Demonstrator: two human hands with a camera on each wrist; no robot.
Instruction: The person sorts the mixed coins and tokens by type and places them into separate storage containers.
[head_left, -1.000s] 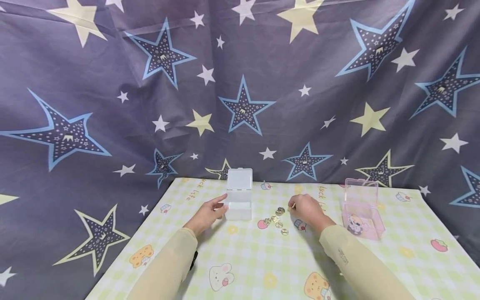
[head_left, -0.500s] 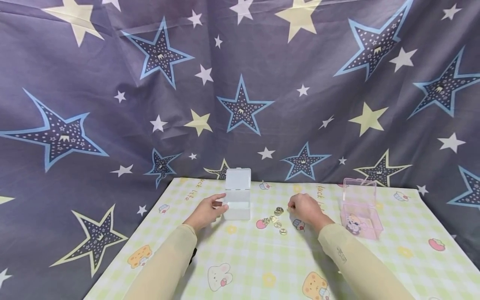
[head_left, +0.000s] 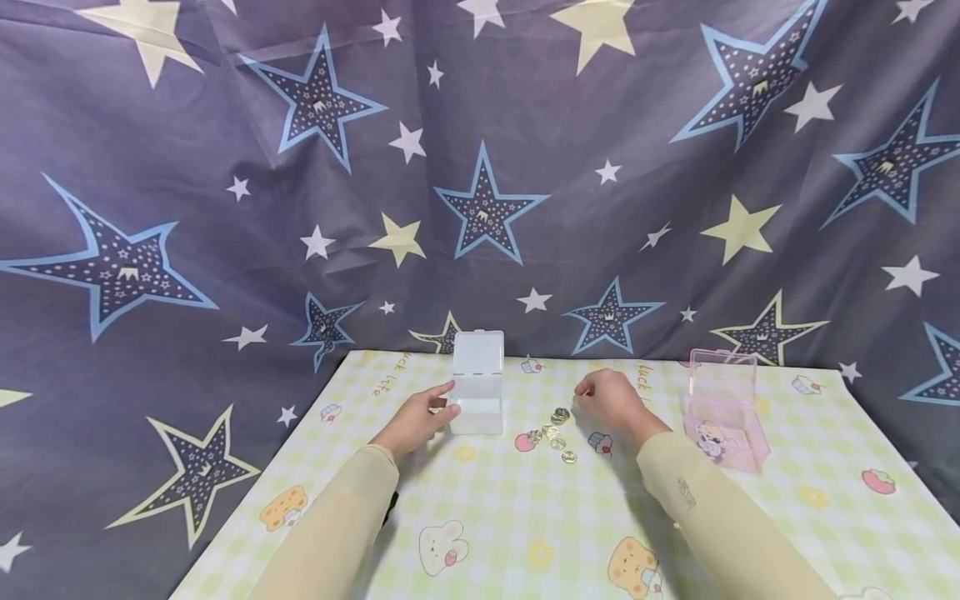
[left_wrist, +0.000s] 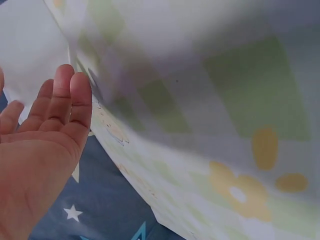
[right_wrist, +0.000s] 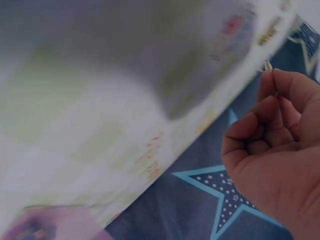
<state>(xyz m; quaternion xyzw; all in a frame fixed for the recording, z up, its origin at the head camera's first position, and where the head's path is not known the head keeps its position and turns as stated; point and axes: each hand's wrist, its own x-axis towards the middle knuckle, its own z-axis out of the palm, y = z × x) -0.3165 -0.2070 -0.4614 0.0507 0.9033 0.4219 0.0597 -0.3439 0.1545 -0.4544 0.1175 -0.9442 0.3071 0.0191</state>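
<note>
Right hand (head_left: pixel 611 402) pinching a thin, shiny coin (right_wrist: pixel 268 66) beside gold coins (head_left: pixel 557 443) lying on checked cloth (head_left: pixel 495 508).
In the right wrist view the coin is edge-on, nearly upright; left hand (head_left: pixel 420 423), thumb apart from fingers, at an upright, open-lidded white box (head_left: pixel 477 422).

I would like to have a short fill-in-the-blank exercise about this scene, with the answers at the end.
The box beside the left hand is ____ in colour.
The other open box is ____ in colour.
The hand nearest the loose coins is the ____ one.
The tablecloth has white and ____ checks.
Missing words: white; pink; right; green.
</note>
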